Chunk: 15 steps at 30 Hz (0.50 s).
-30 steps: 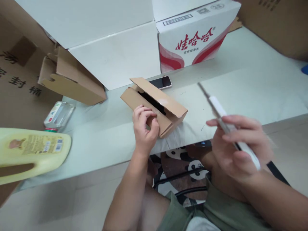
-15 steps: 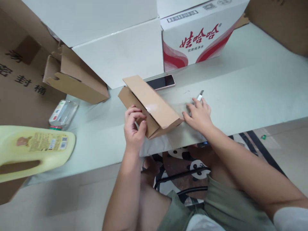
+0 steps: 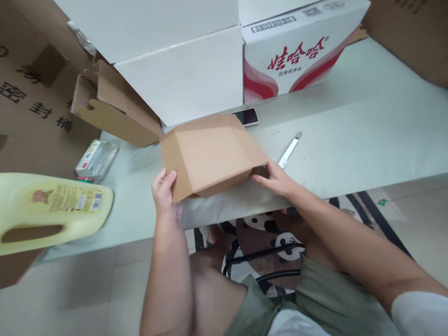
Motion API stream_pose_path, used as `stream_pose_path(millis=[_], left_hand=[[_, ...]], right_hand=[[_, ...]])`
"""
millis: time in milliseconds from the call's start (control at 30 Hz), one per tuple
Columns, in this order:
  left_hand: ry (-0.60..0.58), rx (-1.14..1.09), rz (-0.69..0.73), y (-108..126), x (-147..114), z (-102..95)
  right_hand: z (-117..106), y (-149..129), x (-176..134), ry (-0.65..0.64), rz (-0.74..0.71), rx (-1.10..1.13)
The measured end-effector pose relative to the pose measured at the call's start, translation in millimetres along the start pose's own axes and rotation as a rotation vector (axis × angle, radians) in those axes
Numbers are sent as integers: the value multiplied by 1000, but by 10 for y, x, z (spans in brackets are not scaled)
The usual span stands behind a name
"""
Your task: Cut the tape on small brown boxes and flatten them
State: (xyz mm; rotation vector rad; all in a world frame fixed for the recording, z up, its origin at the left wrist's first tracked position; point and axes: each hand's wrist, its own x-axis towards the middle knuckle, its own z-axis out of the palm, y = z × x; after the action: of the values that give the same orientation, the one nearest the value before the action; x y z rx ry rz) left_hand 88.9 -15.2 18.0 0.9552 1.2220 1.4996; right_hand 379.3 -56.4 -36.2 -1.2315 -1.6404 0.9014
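A small brown cardboard box (image 3: pixel 217 149) is tilted over the table, its broad plain panel facing up toward me. My left hand (image 3: pixel 164 189) is closed on the box's left end flap, thumb on top and the other fingers underneath. At the right front corner my right hand (image 3: pixel 276 178) grips the box edge, its fingertips partly hidden by the cardboard. Just beyond the right hand lies a utility knife (image 3: pixel 290 150) with a white handle, blade end pointing away, held by neither hand. The box's underside is out of sight.
Behind the box lies a phone (image 3: pixel 250 116), in front of stacked white cartons (image 3: pixel 185 74) and a red-printed carton (image 3: pixel 294 60). Left are an open cardboard box (image 3: pixel 119 107), a clear bottle (image 3: pixel 98 158) and a yellow jug (image 3: pixel 87 210). The table's front edge (image 3: pixel 350 192) runs near my knees.
My right hand has left the utility knife and moved to the box's right corner. The box has turned and spread, showing its broad panel. My left hand has shifted left onto the end flap.
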Motion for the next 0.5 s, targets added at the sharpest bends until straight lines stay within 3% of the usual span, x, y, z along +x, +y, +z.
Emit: stream_pose_path(millis=[267, 500], left_hand=[[-8, -87, -136, 35, -27, 20], [11, -42, -109, 52, -5, 34]], right_hand=[[117, -37, 2, 54, 128, 213], [49, -202, -63, 258, 109, -7]])
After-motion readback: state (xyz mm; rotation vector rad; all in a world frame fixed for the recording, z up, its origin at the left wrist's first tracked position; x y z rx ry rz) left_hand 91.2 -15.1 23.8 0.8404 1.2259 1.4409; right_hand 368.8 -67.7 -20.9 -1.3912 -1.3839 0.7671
